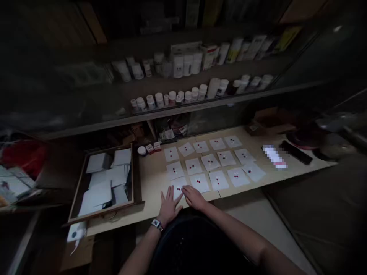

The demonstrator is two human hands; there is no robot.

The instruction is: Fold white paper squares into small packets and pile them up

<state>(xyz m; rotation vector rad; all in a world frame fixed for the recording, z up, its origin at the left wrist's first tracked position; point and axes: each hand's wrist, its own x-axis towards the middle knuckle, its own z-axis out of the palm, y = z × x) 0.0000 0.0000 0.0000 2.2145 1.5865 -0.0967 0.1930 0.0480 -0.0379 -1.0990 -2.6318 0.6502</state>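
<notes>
Several white paper squares [201, 182] lie in rows on the pale wooden tabletop, with small red pills and some paler ones on them. My left hand [168, 208], a watch on its wrist, rests with fingers spread at the lower part of the front-left paper square [178, 185]. Two red pills [179, 189] show on that square between my hands. At its right edge is my right hand [194, 197], fingers pressed together and tips close to the pills. Whatever those fingertips pinch, if anything, is too small to make out.
An open wooden drawer [132, 172] holding stacked white paper stands left. A white-capped jar [142, 151] and small boxes [153, 147] sit behind it. Medicine bottles [187, 96] line the shelves above. Right are a pixelated item [274, 156], a dark long object [296, 152] and a cardboard box [269, 120].
</notes>
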